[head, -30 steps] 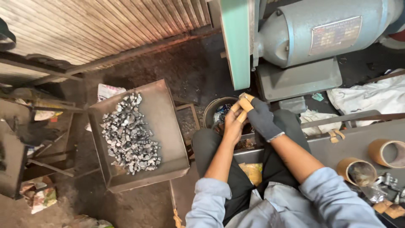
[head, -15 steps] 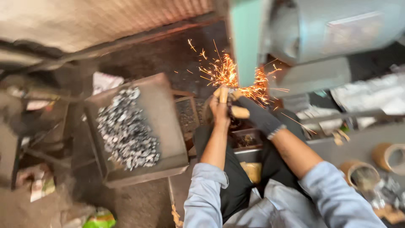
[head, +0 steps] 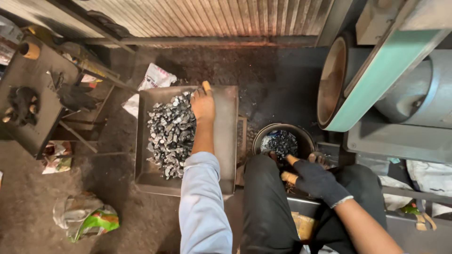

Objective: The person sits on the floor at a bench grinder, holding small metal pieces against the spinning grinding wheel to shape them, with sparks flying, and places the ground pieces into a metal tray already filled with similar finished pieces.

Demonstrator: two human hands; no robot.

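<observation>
- Reaching out over the shallow square grey metal tray [head: 226, 141], the left hand [head: 203, 104] rests at the upper edge of the heap of small dull-grey metal pieces [head: 172, 134]; its fingers are curled down onto the pile, one wrapped in tan tape, but whether they pinch a piece I cannot tell.
- The right hand [head: 316, 181], in a dark knitted glove with tan-taped fingertips, sits low beside the round dark bucket [head: 282, 141] of blackish pieces, fingers loosely bent, seemingly holding nothing.
- Risk: the heap is loose and piled high, so a careless grab could send pieces sliding across the tray or over its low rim onto the dirty floor [head: 94, 178].
- Risk: the left hand is bare apart from the tape, and rough edges in the pile could cut it.
- Risk: the green-belted grinding machine [head: 386, 66] stands just beside the right knee; a sleeve or glove straying near the belt could catch.
- Around: a grey side table [head: 28, 117] with dark gloves far left, a crumpled green-and-white bag [head: 87, 218] on the floor, a white sack [head: 155, 77] behind the tray, and a corrugated wall [head: 212, 16].
- In the way: the tray's metal stand and the bucket crowd the legs.
</observation>
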